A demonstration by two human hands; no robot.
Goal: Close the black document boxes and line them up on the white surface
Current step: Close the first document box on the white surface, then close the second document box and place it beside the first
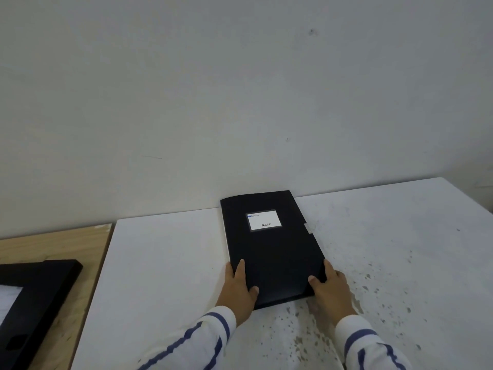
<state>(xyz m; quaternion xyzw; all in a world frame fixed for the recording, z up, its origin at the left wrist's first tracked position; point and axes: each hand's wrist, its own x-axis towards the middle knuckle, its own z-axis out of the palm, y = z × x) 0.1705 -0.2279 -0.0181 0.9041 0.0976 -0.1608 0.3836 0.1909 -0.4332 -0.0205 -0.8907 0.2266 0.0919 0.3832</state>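
A closed black document box (272,244) with a white label lies flat on the white surface (160,263), its far end against the wall. My left hand (238,289) grips its near left corner, thumb on the lid. My right hand (329,289) holds the near right corner, fingers on the side edge. A second black document box (34,297) lies open at the far left on the wooden table, white paper showing inside it; the frame edge cuts it off.
The wooden table (53,241) borders the white surface on the left. A grey wall (240,102) rises right behind both. Dark specks stain the white surface on the right (386,303).
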